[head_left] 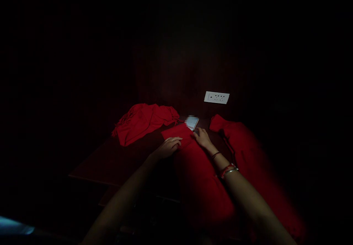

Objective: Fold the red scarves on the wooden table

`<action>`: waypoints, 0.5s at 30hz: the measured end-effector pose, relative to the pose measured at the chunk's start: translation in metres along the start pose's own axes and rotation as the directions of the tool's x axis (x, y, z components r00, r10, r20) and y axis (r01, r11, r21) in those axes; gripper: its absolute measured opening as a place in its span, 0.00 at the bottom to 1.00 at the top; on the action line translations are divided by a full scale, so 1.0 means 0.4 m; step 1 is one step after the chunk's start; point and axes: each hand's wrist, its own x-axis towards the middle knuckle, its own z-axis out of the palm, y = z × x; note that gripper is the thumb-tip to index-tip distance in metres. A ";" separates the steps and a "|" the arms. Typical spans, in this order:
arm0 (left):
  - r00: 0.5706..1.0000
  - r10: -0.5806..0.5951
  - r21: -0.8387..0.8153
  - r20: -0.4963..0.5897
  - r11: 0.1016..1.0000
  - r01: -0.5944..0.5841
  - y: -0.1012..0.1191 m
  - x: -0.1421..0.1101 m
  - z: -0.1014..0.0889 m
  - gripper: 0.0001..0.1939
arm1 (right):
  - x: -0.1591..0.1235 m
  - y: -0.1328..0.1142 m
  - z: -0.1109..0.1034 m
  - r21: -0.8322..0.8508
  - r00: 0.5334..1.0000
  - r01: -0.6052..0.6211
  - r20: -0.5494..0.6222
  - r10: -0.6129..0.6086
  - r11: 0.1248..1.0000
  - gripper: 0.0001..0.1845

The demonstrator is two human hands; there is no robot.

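Observation:
A long red cloth [198,171] lies over the table and hangs toward me. My left hand [168,148], with a ring on one finger, rests on its left edge, fingers stretched out over the fabric. At the cloth's right edge is my right hand [203,138], its thumb and fingers apart and slightly bent, touching the fabric. Bracelets circle the right wrist. Just beyond the cloth's far end lies a light, flat object like a phone [192,122], partly blurred out.
A crumpled red cloth [146,121] lies on the dark table [102,164] at the left. Another long red cloth [245,153] stretches down the right side. A white socket plate [216,97] is on the wall behind. The surroundings are very dark.

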 end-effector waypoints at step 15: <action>0.953 -0.302 -0.087 -0.030 0.950 0.299 0.018 -0.019 -0.020 0.24 | -0.145 -0.005 -0.028 -0.117 0.964 0.212 0.188 -0.188 0.970 0.34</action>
